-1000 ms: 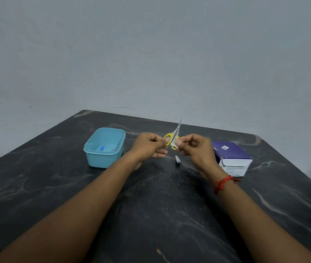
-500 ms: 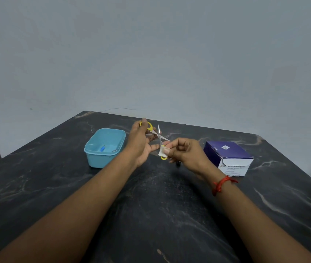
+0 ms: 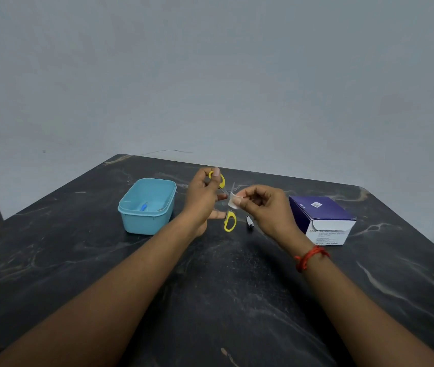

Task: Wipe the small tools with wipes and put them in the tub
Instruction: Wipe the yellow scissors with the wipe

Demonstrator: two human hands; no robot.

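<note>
At the left of the dark marbled bench (image 3: 224, 287) stands an open light blue tub (image 3: 144, 223), with a small blue item (image 3: 144, 207) lying on its floor. Just right of the tub the left hand (image 3: 202, 197) is raised above the bench. Its grip is closed on the upper yellow handle loop of a small pair of scissors (image 3: 230, 214), with the thumb tip over the loop. The scissors are held off the bench and spread wide, so the second yellow loop hangs low beside the hand. The thin blades are blurred. At the blades the right hand (image 3: 263, 207) has its grip pinched on a small white wipe (image 3: 234, 201), thumb against curled fingers. Whether the wipe touches the metal cannot be told. A small metal clipper (image 3: 249, 223) lies on the bench below that hand. A red thread (image 3: 310, 258) circles the right wrist. Farthest right sits a purple and white box (image 3: 321, 218), apart from the hands.
</note>
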